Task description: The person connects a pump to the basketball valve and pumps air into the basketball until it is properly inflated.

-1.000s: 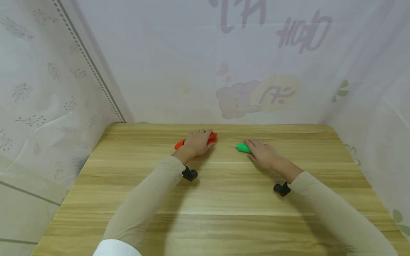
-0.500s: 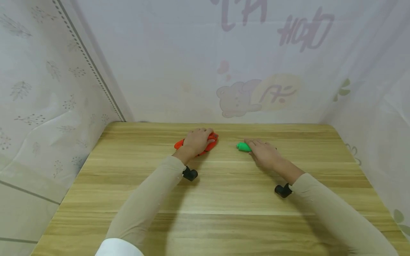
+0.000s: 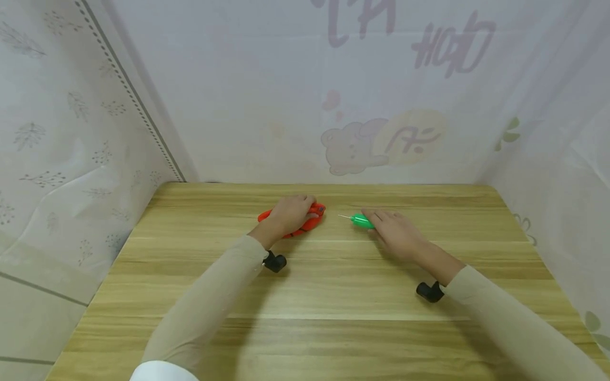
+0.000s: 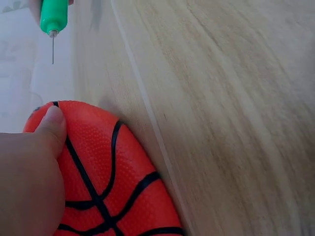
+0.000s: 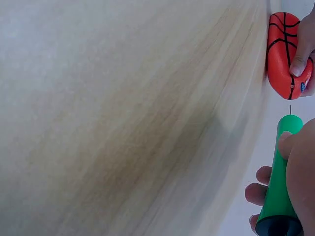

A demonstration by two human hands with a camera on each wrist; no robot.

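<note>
Since the earlier frame, the red ball (image 4: 93, 147) has shifted slightly toward the table's (image 3: 333, 286) near edge. Near the far edge, the left hand (image 3: 285, 215) grips this flattened ball; apart from it, the right hand (image 3: 394, 230) clasps a green pump (image 5: 279, 184), its needle (image 4: 53, 49) not touching the ball.

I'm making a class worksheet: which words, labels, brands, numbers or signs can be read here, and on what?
Nothing reads for certain.
Back wall, top: large lettering, cut off, unreadable.
Back wall, upper right: slanted lettering, too stylised to read.
Yellow circle beside the bear drawing: letter-like mark, unclear.
Red ball: blue mark, too small to read.
Green pump: no text shows.
</note>
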